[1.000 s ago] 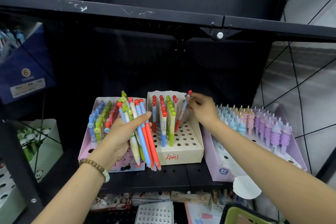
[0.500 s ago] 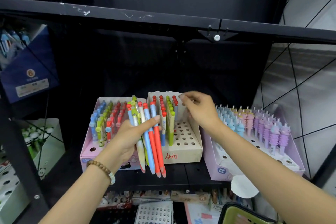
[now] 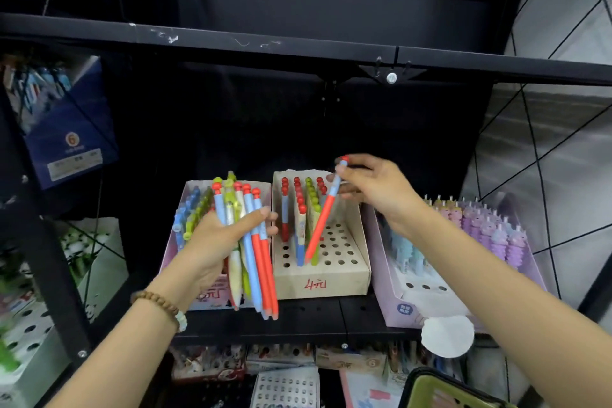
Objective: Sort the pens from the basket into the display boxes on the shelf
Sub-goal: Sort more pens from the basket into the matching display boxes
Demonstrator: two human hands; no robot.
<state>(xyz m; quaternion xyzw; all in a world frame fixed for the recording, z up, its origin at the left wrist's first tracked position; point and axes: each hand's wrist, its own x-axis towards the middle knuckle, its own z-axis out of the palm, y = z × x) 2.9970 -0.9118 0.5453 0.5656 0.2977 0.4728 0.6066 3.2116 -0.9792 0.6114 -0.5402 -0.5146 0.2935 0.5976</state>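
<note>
Two hands were busy over the shelf [image 3: 314, 318]. The left hand [image 3: 212, 242] clasped a fanned bundle of pens [image 3: 255, 262], fingers wrapped across the barrels, in front of the pink box [image 3: 180, 262] toward the shelf's left end. The right hand [image 3: 374, 189] pinched a single red-and-blue pen [image 3: 323, 215] near its cap, the pen slanting down to the perforated top of the beige box [image 3: 331, 281] at the middle of the shelf's front edge. Whether its tip had already entered a hole could not be told. A lilac box [image 3: 414, 308] stood toward the right end, and the basket [image 3: 430, 387] showed below the front edge. The step in hand looked like seating this one pen. The next move would call for tipping it upright over a free hole beside the filled rows, pressing it down, then letting go.
</note>
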